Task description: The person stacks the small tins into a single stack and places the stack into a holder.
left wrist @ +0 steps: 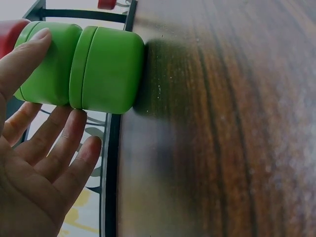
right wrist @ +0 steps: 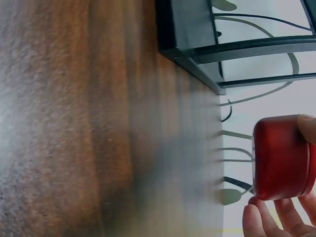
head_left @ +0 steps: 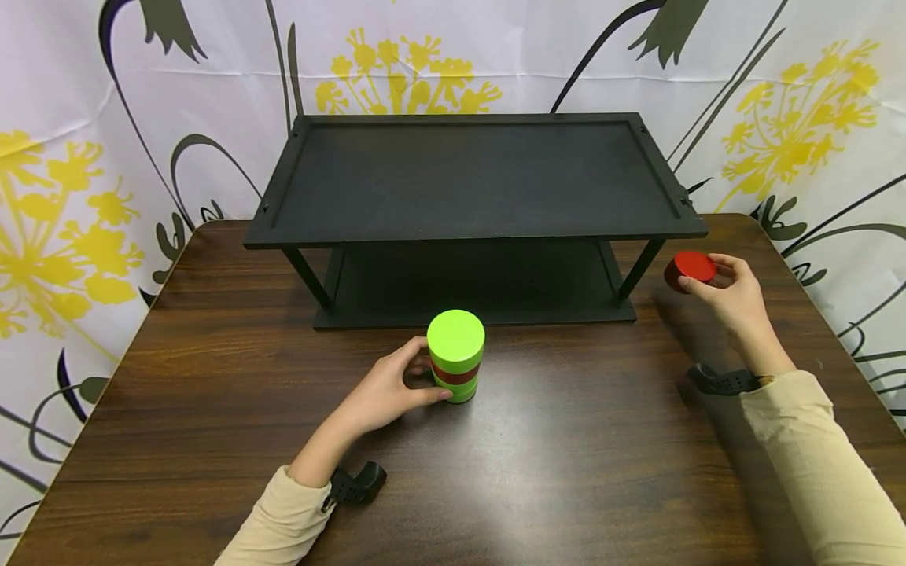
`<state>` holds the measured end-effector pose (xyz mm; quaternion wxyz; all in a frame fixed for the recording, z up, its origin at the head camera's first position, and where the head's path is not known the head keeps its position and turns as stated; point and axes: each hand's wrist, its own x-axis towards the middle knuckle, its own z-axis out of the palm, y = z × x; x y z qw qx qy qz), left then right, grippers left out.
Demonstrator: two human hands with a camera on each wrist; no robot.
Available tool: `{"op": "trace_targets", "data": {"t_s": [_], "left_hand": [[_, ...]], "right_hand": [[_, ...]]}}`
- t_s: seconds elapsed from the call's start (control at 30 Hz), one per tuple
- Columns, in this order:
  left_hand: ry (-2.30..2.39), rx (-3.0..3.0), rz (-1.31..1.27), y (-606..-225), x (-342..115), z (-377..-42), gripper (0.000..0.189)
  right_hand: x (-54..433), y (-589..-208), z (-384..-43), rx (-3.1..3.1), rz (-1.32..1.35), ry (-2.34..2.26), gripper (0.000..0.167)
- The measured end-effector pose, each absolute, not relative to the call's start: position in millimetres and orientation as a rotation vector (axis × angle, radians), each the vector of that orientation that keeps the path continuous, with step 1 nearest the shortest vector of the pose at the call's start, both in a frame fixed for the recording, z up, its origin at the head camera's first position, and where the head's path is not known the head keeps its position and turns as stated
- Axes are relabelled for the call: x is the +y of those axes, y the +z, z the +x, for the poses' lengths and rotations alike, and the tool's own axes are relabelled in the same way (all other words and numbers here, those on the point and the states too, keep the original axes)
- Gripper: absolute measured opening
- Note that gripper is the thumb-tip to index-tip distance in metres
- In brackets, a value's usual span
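Observation:
A column of round lidded canisters stands before the shelf, its top one bright green with a red band of another beneath it. In the left wrist view, a lower green canister is nearest the table, followed by a second green canister and then a red one. My left hand holds the column low down, thumb on the second green canister and fingertips at the opposite side. Off to the right, my right hand grips a separate red canister between thumb and fingers, raised over the table.
A black two-tier shelf stands at the back of the dark wooden table, its lower board behind the column. The red canister is beside the shelf's right end. A flower-patterned cloth hangs behind the table.

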<state>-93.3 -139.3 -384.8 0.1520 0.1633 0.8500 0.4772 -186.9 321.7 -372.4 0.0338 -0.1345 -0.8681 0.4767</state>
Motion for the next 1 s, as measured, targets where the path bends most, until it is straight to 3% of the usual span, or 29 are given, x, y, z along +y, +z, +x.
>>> {"op": "trace_targets", "data": {"t_s": [0.13,0.57,1.0], "left_hand": [[1.376,2.442,0.472,-384.2,-138.6,-93.2,0.061],[1.382,2.439,0.478,-385.3,-139.1,-93.2,0.06],[1.369,2.443,0.476,-385.2,-139.3,-93.9,0.062]], "right_hand": [[321.0,-365.9,-185.8,-2.542,-0.408,1.545,0.045],[310.0,-339.5,-184.8,-2.185,-0.49,1.716,0.051],[298.6,-319.1,-180.9,-1.846,-0.34,1.901,0.051]]}}
